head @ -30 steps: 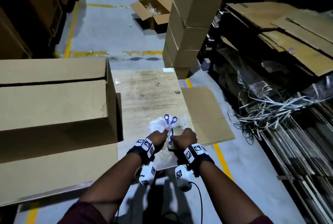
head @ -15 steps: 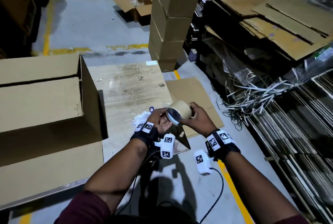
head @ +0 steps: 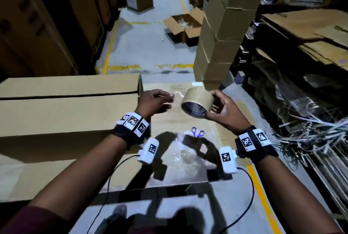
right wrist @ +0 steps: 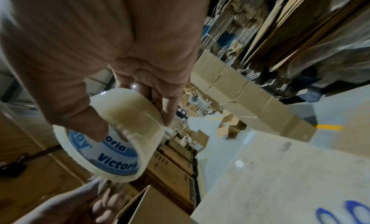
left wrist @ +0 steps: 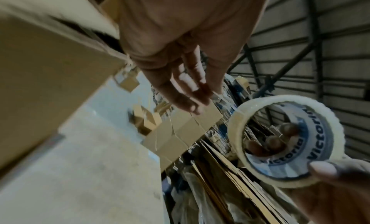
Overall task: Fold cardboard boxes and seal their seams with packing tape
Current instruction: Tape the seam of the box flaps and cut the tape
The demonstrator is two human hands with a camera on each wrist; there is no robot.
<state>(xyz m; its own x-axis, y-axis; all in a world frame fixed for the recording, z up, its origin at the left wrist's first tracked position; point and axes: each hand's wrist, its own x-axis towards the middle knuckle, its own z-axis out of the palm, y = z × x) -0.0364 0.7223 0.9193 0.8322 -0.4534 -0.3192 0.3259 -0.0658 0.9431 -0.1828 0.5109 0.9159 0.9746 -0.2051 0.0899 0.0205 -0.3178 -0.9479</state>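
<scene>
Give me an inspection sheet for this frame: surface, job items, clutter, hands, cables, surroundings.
Surface: worn work table, scuffed, with a whitish patch near the front.
Job's things: tape roll held up above the table; large cardboard box on the table's left, top flaps closed, centre seam looks untaped.
Clutter: blue-handled scissors lying on the whitish patch.
Grippers: right hand grips the roll, thumb at the core rim; left hand pinches what looks like the clear tape end, pulled a little off the roll.
Cables: black cable hanging from the right wrist unit; another from the left.
Surroundings: stacked boxes, open carton on the floor, flat cardboard and loose strapping to the right.
</scene>
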